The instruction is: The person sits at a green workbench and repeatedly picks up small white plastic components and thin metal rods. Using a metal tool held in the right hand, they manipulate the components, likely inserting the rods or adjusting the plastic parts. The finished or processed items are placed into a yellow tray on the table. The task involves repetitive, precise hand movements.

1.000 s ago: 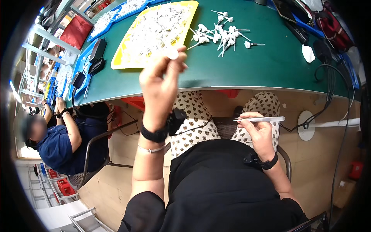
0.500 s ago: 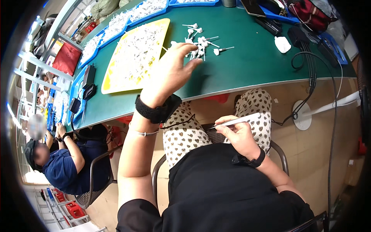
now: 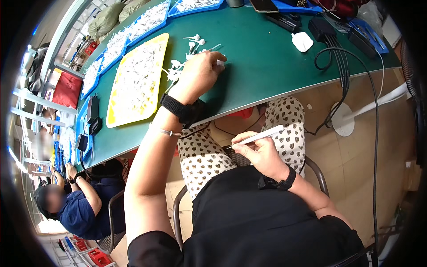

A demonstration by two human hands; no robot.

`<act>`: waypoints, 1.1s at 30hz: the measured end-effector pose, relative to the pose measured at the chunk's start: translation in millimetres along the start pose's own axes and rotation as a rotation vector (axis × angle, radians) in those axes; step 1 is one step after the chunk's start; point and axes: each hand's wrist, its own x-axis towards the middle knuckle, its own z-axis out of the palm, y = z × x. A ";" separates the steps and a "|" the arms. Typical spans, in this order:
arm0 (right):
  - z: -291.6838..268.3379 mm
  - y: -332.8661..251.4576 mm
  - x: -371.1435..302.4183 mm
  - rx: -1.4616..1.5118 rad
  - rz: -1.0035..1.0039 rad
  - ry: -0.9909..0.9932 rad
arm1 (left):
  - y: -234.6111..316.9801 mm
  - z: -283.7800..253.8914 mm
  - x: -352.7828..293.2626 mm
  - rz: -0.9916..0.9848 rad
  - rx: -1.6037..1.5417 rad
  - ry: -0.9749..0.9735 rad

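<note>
Over the green table, my left hand (image 3: 200,73) has its thumb and fingertips closed on a small white plastic piece (image 3: 220,63), partly hidden by the fingers. Loose white pieces with round heads and thin stems (image 3: 192,46) lie beside and beyond this hand, some covered by it. To its left rests a yellow tray (image 3: 112,116) full of similar small white parts. Above my lap, my right hand (image 3: 262,153) grips a slim white tool that looks like tweezers (image 3: 269,132), its narrow tip pointing left.
Blue trays (image 3: 155,27) of white parts line the table's far left edge. A white lump (image 3: 302,42), a black power block (image 3: 322,30) with cables and a phone (image 3: 264,5) are at the right and back. Another person (image 3: 84,209) sits at the left.
My left hand has gone from open fingers above the loose pieces to a pinch on one, at their right side. My right hand keeps the tweezers. The whole view has shifted a little.
</note>
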 end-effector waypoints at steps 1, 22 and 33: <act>-1.2 0.6 0.8 0.011 -0.025 0.028 | 4.6 -0.9 -3.5 -0.044 -0.083 0.056; 12.4 9.6 -1.2 0.216 -0.032 0.059 | 50.5 76.7 -216.1 -0.610 -1.332 -0.004; 21.5 14.2 6.0 0.019 0.038 0.039 | 30.6 96.7 -221.3 -0.593 -1.322 0.060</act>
